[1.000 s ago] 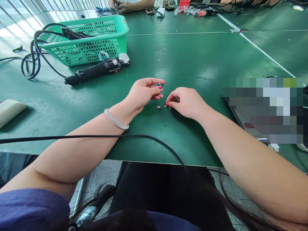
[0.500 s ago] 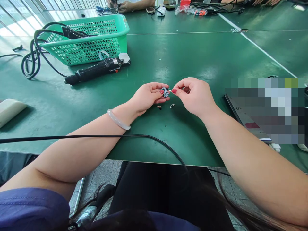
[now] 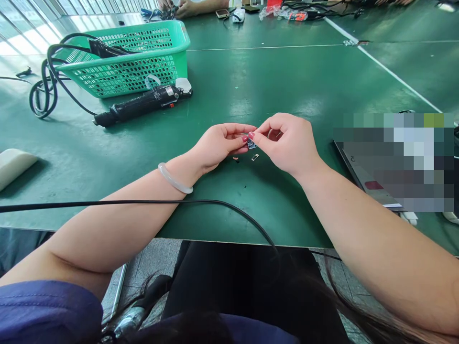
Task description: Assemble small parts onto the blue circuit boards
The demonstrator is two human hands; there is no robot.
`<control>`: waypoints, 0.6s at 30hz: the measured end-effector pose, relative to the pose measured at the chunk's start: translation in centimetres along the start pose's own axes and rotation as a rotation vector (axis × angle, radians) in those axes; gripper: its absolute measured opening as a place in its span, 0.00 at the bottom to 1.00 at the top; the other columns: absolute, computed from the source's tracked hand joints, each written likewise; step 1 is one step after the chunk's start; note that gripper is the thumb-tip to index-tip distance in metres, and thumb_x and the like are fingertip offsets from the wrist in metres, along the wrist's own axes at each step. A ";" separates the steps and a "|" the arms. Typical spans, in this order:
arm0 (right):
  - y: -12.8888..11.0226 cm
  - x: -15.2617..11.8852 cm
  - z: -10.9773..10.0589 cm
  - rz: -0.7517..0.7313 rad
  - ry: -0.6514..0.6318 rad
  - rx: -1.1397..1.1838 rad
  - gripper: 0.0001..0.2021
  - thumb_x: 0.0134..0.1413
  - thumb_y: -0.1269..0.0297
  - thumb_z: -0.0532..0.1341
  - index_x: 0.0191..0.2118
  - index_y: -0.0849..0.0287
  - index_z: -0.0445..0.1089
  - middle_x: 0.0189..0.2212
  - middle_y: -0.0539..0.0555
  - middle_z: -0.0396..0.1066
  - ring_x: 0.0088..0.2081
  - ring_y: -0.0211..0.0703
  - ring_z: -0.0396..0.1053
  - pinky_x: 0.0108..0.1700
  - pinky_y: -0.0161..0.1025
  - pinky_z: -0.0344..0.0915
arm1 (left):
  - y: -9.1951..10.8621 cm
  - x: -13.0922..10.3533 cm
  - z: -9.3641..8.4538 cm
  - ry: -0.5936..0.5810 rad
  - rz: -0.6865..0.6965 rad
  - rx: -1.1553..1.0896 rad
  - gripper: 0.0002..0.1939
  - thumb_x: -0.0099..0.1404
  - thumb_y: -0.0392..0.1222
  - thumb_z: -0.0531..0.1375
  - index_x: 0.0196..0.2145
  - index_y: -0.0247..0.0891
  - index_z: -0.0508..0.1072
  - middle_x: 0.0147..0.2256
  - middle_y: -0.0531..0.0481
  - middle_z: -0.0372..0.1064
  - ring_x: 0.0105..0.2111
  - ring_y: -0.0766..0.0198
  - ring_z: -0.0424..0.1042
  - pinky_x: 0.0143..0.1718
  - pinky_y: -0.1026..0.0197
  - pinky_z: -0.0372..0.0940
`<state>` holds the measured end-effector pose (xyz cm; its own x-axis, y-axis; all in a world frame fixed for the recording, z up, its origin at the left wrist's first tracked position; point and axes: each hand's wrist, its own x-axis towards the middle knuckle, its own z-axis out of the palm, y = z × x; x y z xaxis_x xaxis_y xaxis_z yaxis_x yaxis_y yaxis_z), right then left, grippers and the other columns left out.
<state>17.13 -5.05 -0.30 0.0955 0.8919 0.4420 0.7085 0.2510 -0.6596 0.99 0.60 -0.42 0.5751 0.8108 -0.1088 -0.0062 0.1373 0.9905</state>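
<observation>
My left hand (image 3: 218, 143) is closed on a small blue-and-white circuit board (image 3: 253, 144), pinching it between thumb and fingers. The fingertips of my right hand (image 3: 289, 141) are pinched together against the upper edge of the board and cover part of it. Whatever sits between those right fingertips is too small and hidden to name. Just below the board, a small pale rectangular piece with a dark centre (image 3: 255, 157) lies on the green table (image 3: 222, 217). Left of it, under my left fingers, is a tiny copper-and-black part (image 3: 235, 159).
A green basket (image 3: 125, 79) holding a black cabled tool stands at the left, with a black electric screwdriver (image 3: 143, 105) before it. A black cable (image 3: 215, 202) crosses over my left forearm. A dark flat laptop-like object (image 3: 373, 167) lies at right. Another person's hands (image 3: 186, 8) are at the far side.
My right hand has moved left, bringing its pinched fingertips onto the circuit board, which they now partly cover. The board sits slightly further right and lower in my left fingers.
</observation>
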 end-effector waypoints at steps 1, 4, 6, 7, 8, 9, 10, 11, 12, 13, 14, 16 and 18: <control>0.0 0.0 0.0 -0.004 0.003 0.005 0.08 0.52 0.63 0.63 0.25 0.58 0.71 0.26 0.52 0.70 0.29 0.39 0.62 0.33 0.41 0.58 | 0.0 0.0 0.0 -0.009 0.000 0.000 0.09 0.63 0.31 0.63 0.42 0.33 0.78 0.35 0.48 0.76 0.33 0.72 0.73 0.39 0.66 0.68; 0.0 0.0 0.0 -0.009 0.013 0.017 0.08 0.52 0.63 0.63 0.24 0.57 0.72 0.26 0.51 0.70 0.27 0.38 0.61 0.33 0.41 0.58 | -0.1 0.0 -0.1 -0.027 -0.005 0.001 0.08 0.61 0.31 0.64 0.39 0.33 0.79 0.36 0.48 0.76 0.34 0.72 0.73 0.41 0.65 0.68; 0.0 0.0 0.0 -0.005 0.017 0.015 0.08 0.52 0.62 0.63 0.25 0.57 0.72 0.26 0.51 0.70 0.27 0.39 0.62 0.32 0.41 0.58 | -0.1 0.0 -0.1 -0.022 -0.009 -0.002 0.06 0.61 0.31 0.65 0.38 0.32 0.78 0.35 0.48 0.76 0.33 0.71 0.73 0.41 0.64 0.68; 0.0 0.0 0.0 0.000 0.019 0.012 0.08 0.52 0.62 0.63 0.25 0.57 0.73 0.26 0.51 0.70 0.27 0.39 0.62 0.32 0.41 0.57 | -0.1 0.0 -0.1 -0.016 -0.010 -0.006 0.06 0.61 0.31 0.65 0.37 0.32 0.78 0.34 0.48 0.76 0.33 0.71 0.73 0.41 0.64 0.68; 0.0 0.1 0.0 0.005 0.023 0.008 0.08 0.52 0.62 0.63 0.25 0.57 0.73 0.26 0.52 0.70 0.27 0.39 0.62 0.32 0.41 0.57 | -0.1 0.0 -0.1 -0.008 -0.011 -0.011 0.05 0.61 0.30 0.64 0.37 0.31 0.77 0.33 0.48 0.76 0.33 0.71 0.74 0.41 0.64 0.69; 0.0 0.1 -0.1 0.009 0.027 0.004 0.08 0.52 0.62 0.63 0.25 0.57 0.74 0.26 0.52 0.71 0.27 0.39 0.62 0.32 0.41 0.57 | -0.1 0.0 -0.1 0.001 -0.013 -0.017 0.04 0.62 0.30 0.64 0.37 0.31 0.76 0.32 0.49 0.75 0.33 0.71 0.74 0.41 0.64 0.69; 0.0 0.1 -0.1 0.011 0.031 -0.002 0.08 0.52 0.62 0.63 0.25 0.57 0.74 0.26 0.52 0.71 0.27 0.39 0.61 0.32 0.41 0.57 | 0.0 0.0 0.0 0.009 -0.016 -0.025 0.03 0.62 0.30 0.63 0.36 0.31 0.75 0.31 0.49 0.75 0.33 0.71 0.74 0.40 0.65 0.69; 0.0 0.1 -0.1 0.011 0.034 -0.008 0.08 0.52 0.63 0.63 0.25 0.57 0.75 0.26 0.52 0.70 0.27 0.39 0.61 0.32 0.41 0.57 | 0.0 0.0 0.0 0.016 -0.019 -0.032 0.03 0.62 0.29 0.63 0.36 0.31 0.75 0.30 0.50 0.75 0.32 0.71 0.74 0.40 0.65 0.69; 0.0 0.0 -0.1 0.008 0.034 -0.015 0.08 0.52 0.63 0.63 0.25 0.58 0.75 0.25 0.52 0.70 0.27 0.38 0.61 0.31 0.41 0.56 | 0.0 0.0 0.0 0.021 -0.021 -0.039 0.02 0.63 0.29 0.63 0.35 0.31 0.74 0.30 0.50 0.74 0.32 0.72 0.74 0.40 0.65 0.69; -0.1 0.0 -0.1 0.004 0.034 -0.022 0.08 0.52 0.63 0.63 0.25 0.58 0.75 0.25 0.52 0.70 0.27 0.38 0.61 0.31 0.40 0.56 | 0.0 0.0 0.0 0.026 -0.022 -0.047 0.02 0.63 0.29 0.63 0.35 0.31 0.73 0.29 0.50 0.74 0.32 0.72 0.74 0.40 0.66 0.69; -0.1 0.0 0.0 -0.002 0.032 -0.031 0.08 0.52 0.63 0.64 0.25 0.58 0.76 0.25 0.52 0.70 0.27 0.38 0.61 0.31 0.40 0.56 | 0.0 0.0 0.0 0.032 -0.020 -0.055 0.02 0.63 0.29 0.63 0.35 0.31 0.73 0.29 0.51 0.74 0.32 0.72 0.74 0.40 0.66 0.69; -0.1 0.0 0.0 -0.014 0.034 -0.047 0.08 0.52 0.62 0.64 0.26 0.57 0.77 0.24 0.52 0.70 0.27 0.38 0.62 0.30 0.40 0.56 | -0.1 0.1 0.0 0.042 -0.016 -0.073 0.03 0.63 0.30 0.63 0.35 0.32 0.72 0.29 0.51 0.74 0.32 0.72 0.75 0.40 0.66 0.69; 0.0 0.0 0.0 -0.024 0.040 -0.060 0.08 0.52 0.61 0.64 0.27 0.56 0.78 0.24 0.51 0.71 0.27 0.39 0.63 0.30 0.40 0.56 | -0.2 0.2 -0.1 0.050 -0.013 -0.091 0.03 0.62 0.30 0.64 0.35 0.32 0.72 0.30 0.50 0.75 0.33 0.71 0.76 0.42 0.65 0.70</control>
<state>17.12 -5.03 -0.29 0.1051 0.8700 0.4817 0.7512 0.2480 -0.6117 1.02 0.76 -0.68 0.5345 0.8355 -0.1274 -0.0744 0.1966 0.9776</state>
